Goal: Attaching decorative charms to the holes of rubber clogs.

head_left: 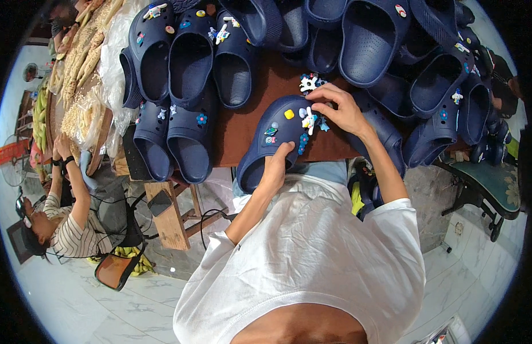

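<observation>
A navy clog (255, 150) is tilted in front of me at the table's near edge, its toe pointing away. My left hand (275, 167) is closed on its side, thumb on the upper. Colourful shoe charms, among them a yellow one (289, 114) and a green planet (270, 131), sit on the toe. At its right side, my right hand (341, 110) has bent fingers and thumb closed around a white figure-shaped shoe charm (309, 119); the fingertips partly cover it. Just beyond lies a small cluster of loose charms (308, 83) on the brown tabletop (234, 129).
Navy clogs (191, 69) stand in rows at left, and more (372, 43) are piled at right. A person in a striped shirt (77, 226) works at far left beside corn (85, 51). A phone (160, 202) rests on a wooden stool (168, 229). A chair (489, 183) stands at right.
</observation>
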A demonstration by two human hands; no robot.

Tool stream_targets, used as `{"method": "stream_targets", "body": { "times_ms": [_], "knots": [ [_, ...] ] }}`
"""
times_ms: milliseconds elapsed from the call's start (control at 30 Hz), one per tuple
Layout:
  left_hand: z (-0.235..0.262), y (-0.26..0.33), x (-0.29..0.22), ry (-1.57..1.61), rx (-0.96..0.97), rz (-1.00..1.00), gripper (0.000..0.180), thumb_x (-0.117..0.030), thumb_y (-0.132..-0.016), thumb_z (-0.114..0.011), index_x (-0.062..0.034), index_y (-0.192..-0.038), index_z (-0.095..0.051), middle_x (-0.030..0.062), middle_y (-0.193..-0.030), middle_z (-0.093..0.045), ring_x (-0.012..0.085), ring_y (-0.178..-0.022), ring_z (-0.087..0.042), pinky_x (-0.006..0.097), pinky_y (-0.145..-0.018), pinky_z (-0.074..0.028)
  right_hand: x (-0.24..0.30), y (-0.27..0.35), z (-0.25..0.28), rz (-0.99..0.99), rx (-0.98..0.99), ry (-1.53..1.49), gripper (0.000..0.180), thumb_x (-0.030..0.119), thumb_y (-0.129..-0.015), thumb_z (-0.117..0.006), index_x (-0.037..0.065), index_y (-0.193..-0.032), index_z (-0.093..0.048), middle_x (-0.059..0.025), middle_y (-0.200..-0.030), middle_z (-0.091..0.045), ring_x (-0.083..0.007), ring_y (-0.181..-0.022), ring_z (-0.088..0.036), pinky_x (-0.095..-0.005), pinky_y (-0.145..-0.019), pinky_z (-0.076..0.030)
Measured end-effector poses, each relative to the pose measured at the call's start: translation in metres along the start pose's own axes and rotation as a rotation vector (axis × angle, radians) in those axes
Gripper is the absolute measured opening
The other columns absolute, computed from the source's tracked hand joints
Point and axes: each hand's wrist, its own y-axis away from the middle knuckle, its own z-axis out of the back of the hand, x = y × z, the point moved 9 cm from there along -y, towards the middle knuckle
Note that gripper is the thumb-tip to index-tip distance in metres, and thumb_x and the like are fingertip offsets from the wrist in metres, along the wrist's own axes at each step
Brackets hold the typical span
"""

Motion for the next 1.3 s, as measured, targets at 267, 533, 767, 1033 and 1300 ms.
{"method": "stream_targets", "body": {
  "times_ms": [267,533,767,1033,1300],
  "knots": [
    [0.0,0.001,0.003,-0.041,0.024,-0.021,0.031,-0.017,-0.08,-0.066,-0.0011,-0.105,-0.058,0.0034,-0.101,-0.058,0.0148,-0.091,-0.053,0.03,-0.083,-0.043,0.043,0.002,-0.013,0.302,0.0,0.428,0.016,0.017,-0.08,-0.071,0.007,-0.092,-0.068,-0.0051,-0.097,-0.061,-0.0258,-0.093,-0.06,-0.0389,-0.083,-0.048],
    [0.0,0.004,0.005,-0.191,0.018,-0.025,0.036,-0.021,-0.082,-0.065,0.0009,-0.11,-0.057,0.0058,-0.104,-0.056,0.016,-0.093,-0.051,0.03,-0.083,-0.042,0.041,0.003,-0.017,0.368,0.029,0.412,0.012,0.014,-0.081,-0.07,0.005,-0.084,-0.063,-0.0064,-0.097,-0.059,-0.026,-0.09,-0.06,-0.0397,-0.08,-0.047],
    [0.003,-0.007,0.009,-0.185,0.025,-0.041,0.034,-0.023,-0.084,-0.064,0.0,-0.109,-0.059,0.0047,-0.103,-0.057,0.0154,-0.092,-0.051,0.029,-0.083,-0.042,0.035,0.001,-0.016,0.336,-0.017,0.352,0.013,0.014,-0.08,-0.07,0.003,-0.083,-0.063,-0.0082,-0.097,-0.059,-0.0275,-0.094,-0.058,-0.0381,-0.082,-0.047],
    [0.003,-0.005,0.004,-0.008,0.001,0.021,0.031,-0.008,-0.083,-0.061,-0.0015,-0.113,-0.056,0.0053,-0.105,-0.061,0.0159,-0.092,-0.061,0.03,-0.083,-0.049,0.031,0.0,-0.019,0.314,0.0,0.32,0.01,0.013,-0.083,-0.067,0.004,-0.086,-0.067,-0.0092,-0.102,-0.06,-0.0292,-0.098,-0.059,-0.0386,-0.086,-0.047],
    [0.001,-0.007,-0.01,0.264,-0.011,0.092,0.03,-0.014,-0.085,-0.061,-0.0012,-0.111,-0.058,0.0101,-0.107,-0.066,0.0219,-0.095,-0.064,0.035,-0.088,-0.051,0.029,0.037,-0.006,0.149,-0.343,0.236,0.03,0.01,-0.087,-0.066,0.004,-0.116,-0.061,-0.014,-0.118,-0.057,-0.0295,-0.107,-0.059,-0.0365,-0.093,-0.047]
  ]
}}
